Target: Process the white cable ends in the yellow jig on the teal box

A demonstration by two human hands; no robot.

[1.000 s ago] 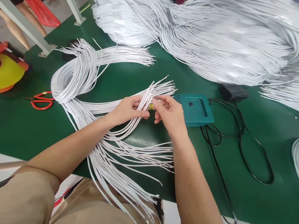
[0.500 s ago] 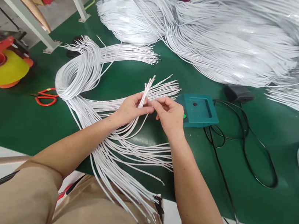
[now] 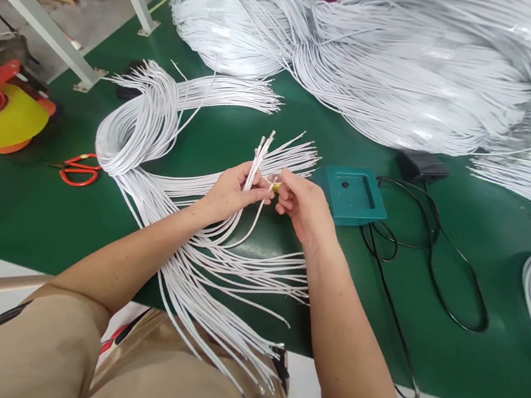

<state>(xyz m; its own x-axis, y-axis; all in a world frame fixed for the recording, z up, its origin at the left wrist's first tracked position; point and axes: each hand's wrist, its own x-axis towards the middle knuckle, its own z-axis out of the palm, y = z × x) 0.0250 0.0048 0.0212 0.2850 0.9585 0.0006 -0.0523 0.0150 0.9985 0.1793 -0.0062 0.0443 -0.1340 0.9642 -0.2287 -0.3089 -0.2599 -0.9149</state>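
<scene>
My left hand (image 3: 231,194) is closed around several white cables (image 3: 256,165), their ends pointing up past the fingers. One single white cable (image 3: 268,198) stands apart between its thumb and forefinger. A small yellow-green piece (image 3: 275,187) shows at that cable's end, between the two hands; whether it is an inner wire I cannot tell. My right hand (image 3: 306,206) has its fingers curled and pinched at this piece, partly hiding it. Beneath both hands, the rest of the white cable bundle (image 3: 148,189) fans out in strands.
A teal tray-like device (image 3: 357,195) sits right of my right hand, near a black cord (image 3: 430,242) and a black box (image 3: 422,166). Orange-handled scissors (image 3: 79,169) lie left on the green table (image 3: 12,209). Large white cable coils (image 3: 402,67) fill the back.
My right hand has drawn slightly right and turned, opening a small gap from the left fingers where the yellow-green piece now shows. My left hand keeps its hold on the cables.
</scene>
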